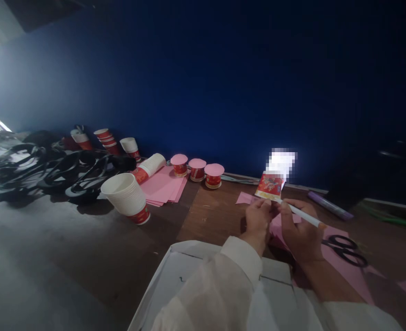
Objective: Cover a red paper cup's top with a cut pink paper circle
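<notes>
My left hand [258,220] is closed near the base of a red-and-white paper cup [271,184] that stands upside down on a pink paper sheet [340,262]. Whether those fingers grip the cup or the paper under it is hidden. My right hand [301,232] pinches a white pen [302,215], its tip pointing at the cup's rim. Both hands sit close together over the wooden table [209,216].
Three cups capped with pink paper [197,169] stand by the blue wall. A stack of pink sheets [163,186], cup stacks [128,195], black scissors [345,248], a purple tube [328,205] and a white box [189,276] lie around.
</notes>
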Demonstrator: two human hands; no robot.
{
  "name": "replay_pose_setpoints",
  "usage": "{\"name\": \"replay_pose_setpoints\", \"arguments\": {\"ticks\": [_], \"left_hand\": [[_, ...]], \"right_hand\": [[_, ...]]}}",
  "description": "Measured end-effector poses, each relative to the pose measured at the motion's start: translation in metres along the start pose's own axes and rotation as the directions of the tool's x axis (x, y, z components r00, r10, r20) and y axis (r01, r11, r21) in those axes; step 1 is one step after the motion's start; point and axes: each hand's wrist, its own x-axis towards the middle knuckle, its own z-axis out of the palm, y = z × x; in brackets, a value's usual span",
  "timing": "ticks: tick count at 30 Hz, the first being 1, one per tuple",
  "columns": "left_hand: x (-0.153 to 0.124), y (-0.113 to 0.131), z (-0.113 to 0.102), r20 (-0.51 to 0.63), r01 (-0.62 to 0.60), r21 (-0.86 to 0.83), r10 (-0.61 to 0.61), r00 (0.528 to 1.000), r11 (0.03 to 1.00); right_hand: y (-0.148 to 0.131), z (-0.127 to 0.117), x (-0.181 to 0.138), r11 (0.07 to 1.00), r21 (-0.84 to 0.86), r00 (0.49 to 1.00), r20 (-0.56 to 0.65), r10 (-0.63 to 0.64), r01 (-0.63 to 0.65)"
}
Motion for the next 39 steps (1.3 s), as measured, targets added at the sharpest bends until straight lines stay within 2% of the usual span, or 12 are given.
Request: {"name": "replay_pose_setpoints", "arguments": {"ticks": [4,8,19,24,30,34,39], "left_hand": [[0.0015,-0.002,-0.002,0.031,-0.016,0.017,0.015,0.999,1.0],[0.0018,-0.0026,-0.0024,0.013,0.0,0.025,0.0,1.0,1.0],[-0.0018,0.0015,-0.0001,0.018,0.015,-0.008,-0.015,1.0,1.0],[-0.0011,-0.0002,-0.0011,0.055,0.004,-0.048,-0.001,0.998,0.999],[-0.0008,-0.001,-0.0012,0.012,0.002,-0.002,-0.002,1.0,1.0],[0.0,-0.0016,-0.001,0.037,0.007,-0.038,-0.005,0.999,0.999],[-0.002,0.0015,0.0,0.013,0.044,-0.099,-0.043,0.999,0.994]], "right_hand": [[-0.0013,-0.0003,0.001,0.999,-0.008,0.999,0.015,-0.043,0.043],[-0.0002,0.0015,0.0013,0.997,-0.024,0.997,0.015,-0.071,0.072],[0.0008,0.0018,0.0007,1.0,-0.031,1.0,0.003,-0.007,0.007],[0.0022,0.0026,0.0004,0.999,-0.047,1.0,-0.012,0.019,-0.019],[0.0028,0.0032,0.0009,0.999,-0.041,1.0,0.002,-0.018,0.019],[0.0003,0.0023,0.0012,0.999,-0.038,1.0,0.002,-0.003,0.004],[-0.003,0.0006,0.0026,0.998,0.003,0.998,-0.025,0.057,-0.057]]}}
